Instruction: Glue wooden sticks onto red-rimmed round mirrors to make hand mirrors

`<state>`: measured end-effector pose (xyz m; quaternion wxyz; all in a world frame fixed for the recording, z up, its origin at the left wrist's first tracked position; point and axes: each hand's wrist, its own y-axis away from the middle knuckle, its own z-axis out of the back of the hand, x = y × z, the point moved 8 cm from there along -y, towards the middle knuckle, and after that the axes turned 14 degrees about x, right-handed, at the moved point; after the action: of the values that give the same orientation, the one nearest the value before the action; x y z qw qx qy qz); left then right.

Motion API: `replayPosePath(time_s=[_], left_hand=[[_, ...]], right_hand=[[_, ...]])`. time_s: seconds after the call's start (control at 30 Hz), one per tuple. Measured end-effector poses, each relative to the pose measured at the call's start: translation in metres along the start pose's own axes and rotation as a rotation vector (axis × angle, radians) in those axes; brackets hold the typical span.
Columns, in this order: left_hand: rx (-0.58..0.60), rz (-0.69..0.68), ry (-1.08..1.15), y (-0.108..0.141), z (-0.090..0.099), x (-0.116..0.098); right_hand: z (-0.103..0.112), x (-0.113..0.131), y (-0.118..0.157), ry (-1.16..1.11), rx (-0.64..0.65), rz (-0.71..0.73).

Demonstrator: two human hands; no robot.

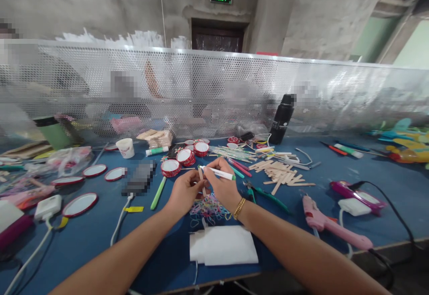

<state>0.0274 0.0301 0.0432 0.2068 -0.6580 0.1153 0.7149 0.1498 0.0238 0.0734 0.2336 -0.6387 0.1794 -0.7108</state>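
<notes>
Near the middle of the blue table, my left hand (187, 191) pinches a wooden craft stick (202, 181) held roughly upright. My right hand (225, 187), with a gold bracelet at the wrist, grips a white marker (218, 173) with green ends. The marker's left end is at the top of the stick; whether it touches cannot be made out. Beneath both hands lies a tangle of coloured elastic bands (209, 209). A folded white sheet (231, 245) rests closer to me. To the right, green-handled pliers (268, 196) lie beside a pile of craft sticks (283, 172).
A pink glue gun (331, 225) with a cord lies at right, near a purple device (360, 196). Round red-rimmed lids (170, 167) are stacked behind my hands. A phone (139, 179) on a white cable, a paper cup (125, 148) and a black bottle (281, 120) stand around.
</notes>
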Motion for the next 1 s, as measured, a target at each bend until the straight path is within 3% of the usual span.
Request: replayPosePath(time_s=[1.0], left_hand=[[-0.026,0.005,0.027,0.0013,-0.0003,0.0016]], right_hand=[[0.0036,0.0066,-0.0002,0.037,-0.034,0.006]])
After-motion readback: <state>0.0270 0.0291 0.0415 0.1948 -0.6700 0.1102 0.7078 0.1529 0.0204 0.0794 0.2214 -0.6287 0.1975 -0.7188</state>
